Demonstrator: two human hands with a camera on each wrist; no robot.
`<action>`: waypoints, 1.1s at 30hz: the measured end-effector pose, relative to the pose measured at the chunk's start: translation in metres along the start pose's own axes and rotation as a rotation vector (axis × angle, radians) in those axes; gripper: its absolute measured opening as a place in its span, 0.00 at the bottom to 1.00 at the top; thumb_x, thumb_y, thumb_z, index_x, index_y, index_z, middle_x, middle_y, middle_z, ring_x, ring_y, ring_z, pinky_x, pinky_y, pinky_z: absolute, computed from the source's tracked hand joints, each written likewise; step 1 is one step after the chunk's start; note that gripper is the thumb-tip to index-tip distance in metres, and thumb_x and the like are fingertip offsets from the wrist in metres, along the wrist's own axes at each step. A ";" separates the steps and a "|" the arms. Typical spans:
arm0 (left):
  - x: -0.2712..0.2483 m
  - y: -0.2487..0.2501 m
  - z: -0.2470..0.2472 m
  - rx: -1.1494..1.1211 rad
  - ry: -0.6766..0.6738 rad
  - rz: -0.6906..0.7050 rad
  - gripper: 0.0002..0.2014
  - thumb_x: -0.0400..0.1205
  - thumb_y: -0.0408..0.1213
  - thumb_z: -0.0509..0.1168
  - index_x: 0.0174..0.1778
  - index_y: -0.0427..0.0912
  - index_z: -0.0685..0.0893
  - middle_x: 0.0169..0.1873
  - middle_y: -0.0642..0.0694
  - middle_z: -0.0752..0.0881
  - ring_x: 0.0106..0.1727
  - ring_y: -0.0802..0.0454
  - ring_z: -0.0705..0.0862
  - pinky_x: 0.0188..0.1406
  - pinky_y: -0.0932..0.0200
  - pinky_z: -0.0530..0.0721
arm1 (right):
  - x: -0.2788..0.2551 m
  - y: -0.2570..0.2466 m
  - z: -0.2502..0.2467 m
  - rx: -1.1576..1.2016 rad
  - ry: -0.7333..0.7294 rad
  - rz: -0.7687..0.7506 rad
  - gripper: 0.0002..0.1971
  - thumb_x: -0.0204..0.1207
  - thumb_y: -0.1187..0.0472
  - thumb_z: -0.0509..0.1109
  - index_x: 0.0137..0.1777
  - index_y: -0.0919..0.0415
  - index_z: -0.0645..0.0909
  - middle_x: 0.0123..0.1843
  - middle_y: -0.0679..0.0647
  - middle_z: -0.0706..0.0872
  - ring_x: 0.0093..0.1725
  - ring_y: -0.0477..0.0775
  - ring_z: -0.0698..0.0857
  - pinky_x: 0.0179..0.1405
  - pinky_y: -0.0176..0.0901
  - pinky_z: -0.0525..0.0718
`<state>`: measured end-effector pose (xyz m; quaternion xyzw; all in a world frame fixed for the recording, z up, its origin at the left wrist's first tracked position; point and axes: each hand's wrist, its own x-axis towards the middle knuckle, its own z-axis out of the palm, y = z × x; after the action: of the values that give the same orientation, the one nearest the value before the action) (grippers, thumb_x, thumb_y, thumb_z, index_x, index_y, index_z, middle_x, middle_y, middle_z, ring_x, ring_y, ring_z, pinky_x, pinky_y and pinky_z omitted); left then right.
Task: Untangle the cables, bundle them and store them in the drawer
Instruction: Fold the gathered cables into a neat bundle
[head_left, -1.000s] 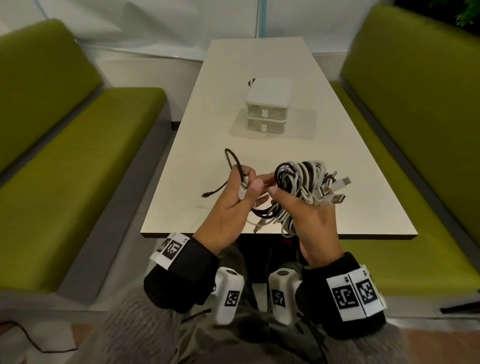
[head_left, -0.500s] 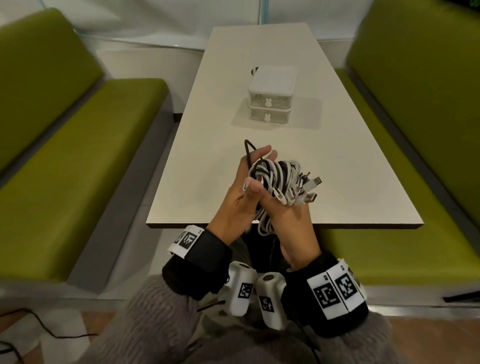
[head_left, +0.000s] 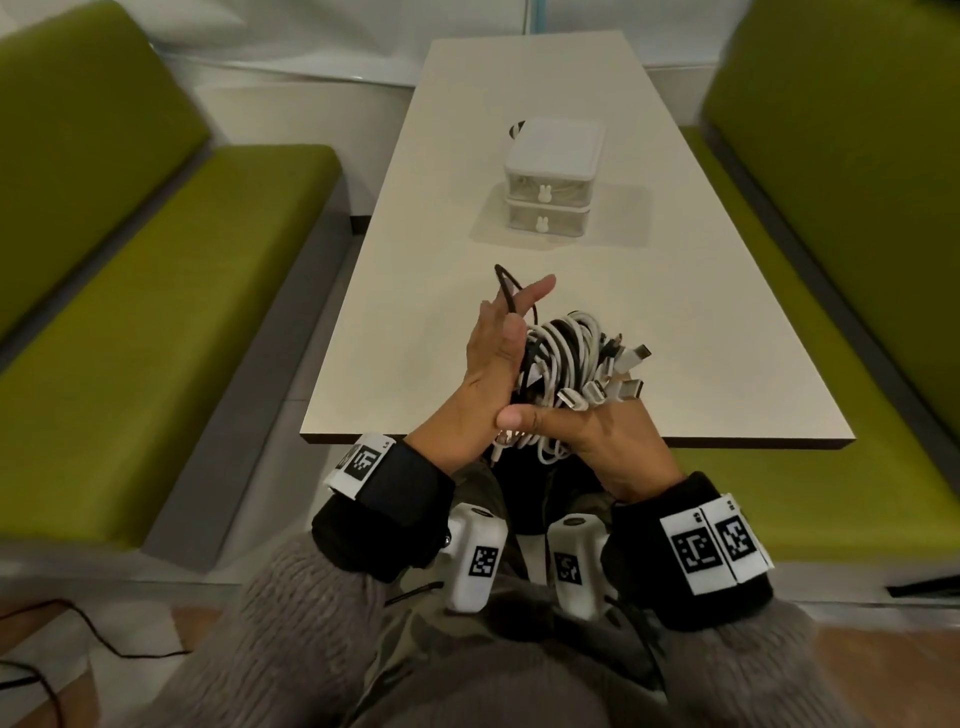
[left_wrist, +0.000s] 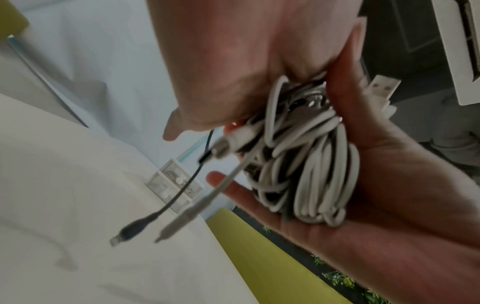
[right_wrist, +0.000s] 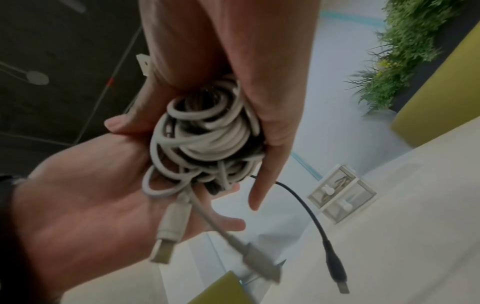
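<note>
A bundle of white and black cables is held above the near end of the white table. My right hand cups it from below, thumb over the coils. My left hand presses flat against its left side, fingers straight. A loose black cable runs past the left fingers and dangles. White USB plugs stick out to the right. The white two-drawer box stands mid-table, both drawers closed.
Green benches flank the table on both sides. The table's near edge lies just under my hands. A black cord lies on the floor at the lower left. Green plants stand behind the right bench.
My left hand, which pinched the black cable apart from the bundle, has closed in against it, and its fingers have straightened. Both hands now clasp the bundle together.
</note>
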<state>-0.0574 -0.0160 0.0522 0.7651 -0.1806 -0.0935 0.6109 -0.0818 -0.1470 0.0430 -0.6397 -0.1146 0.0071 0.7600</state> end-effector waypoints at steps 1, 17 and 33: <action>-0.001 0.003 0.000 0.012 -0.025 -0.013 0.30 0.72 0.76 0.39 0.72 0.80 0.55 0.81 0.65 0.51 0.83 0.54 0.43 0.80 0.35 0.50 | 0.000 0.000 -0.002 0.006 0.013 0.006 0.26 0.57 0.65 0.85 0.56 0.70 0.83 0.53 0.61 0.90 0.56 0.53 0.89 0.53 0.39 0.85; 0.005 0.012 -0.002 0.037 0.059 -0.036 0.22 0.86 0.54 0.45 0.72 0.54 0.73 0.69 0.57 0.76 0.70 0.65 0.72 0.71 0.57 0.71 | -0.002 -0.003 -0.008 0.236 0.301 0.057 0.17 0.57 0.70 0.78 0.47 0.65 0.83 0.37 0.52 0.90 0.40 0.49 0.90 0.38 0.38 0.86; -0.034 0.012 -0.011 0.028 -0.161 0.178 0.16 0.67 0.40 0.77 0.48 0.54 0.83 0.38 0.49 0.85 0.30 0.52 0.77 0.33 0.59 0.79 | -0.001 -0.008 -0.013 0.280 0.346 0.160 0.17 0.59 0.62 0.76 0.47 0.70 0.82 0.37 0.58 0.87 0.38 0.53 0.87 0.36 0.43 0.85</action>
<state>-0.0863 0.0045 0.0639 0.7445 -0.2977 -0.0973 0.5896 -0.0811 -0.1615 0.0491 -0.5266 0.0707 -0.0267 0.8468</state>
